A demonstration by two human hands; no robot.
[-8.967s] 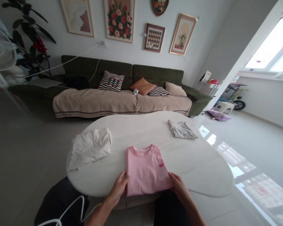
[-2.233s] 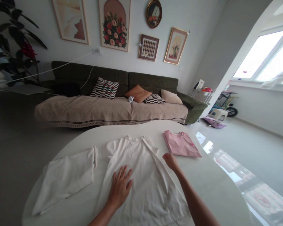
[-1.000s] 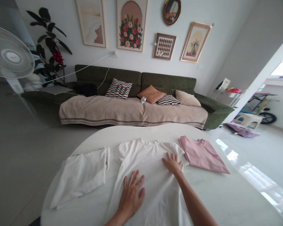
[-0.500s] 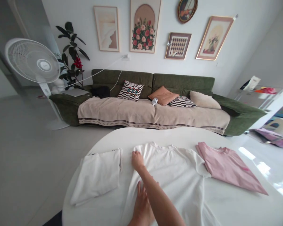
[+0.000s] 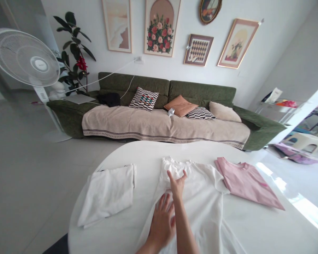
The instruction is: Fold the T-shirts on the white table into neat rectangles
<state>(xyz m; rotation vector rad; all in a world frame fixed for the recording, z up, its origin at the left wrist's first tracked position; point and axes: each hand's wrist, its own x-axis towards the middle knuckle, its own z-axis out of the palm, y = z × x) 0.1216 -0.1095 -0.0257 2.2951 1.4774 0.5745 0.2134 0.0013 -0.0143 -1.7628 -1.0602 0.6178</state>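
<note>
A white T-shirt [image 5: 201,197] lies spread on the white table, its neckline toward the far side. Along its left side, the sleeve area is turned inward and bunched near the collar. My left hand [image 5: 163,218] rests flat on the shirt's left part, fingers stretched out. Just beyond it, my right hand [image 5: 177,185] is over the shirt below the collar, thumb and fingers apart. A folded white garment [image 5: 110,195] is to the left. At the right, a folded pink T-shirt [image 5: 247,183] lies close to the white shirt's sleeve.
The rounded white table [image 5: 145,150] stands in front of a green sofa [image 5: 201,92] with a beige cover and several cushions. A white standing fan [image 5: 29,60] and a plant [image 5: 74,49] are at the left. A white stool [image 5: 304,141] shows at the far right.
My right hand has moved rightward from the shirt's left sleeve edge and its fingers have opened. The left sleeve side has come inward. The camera view has shifted slightly.
</note>
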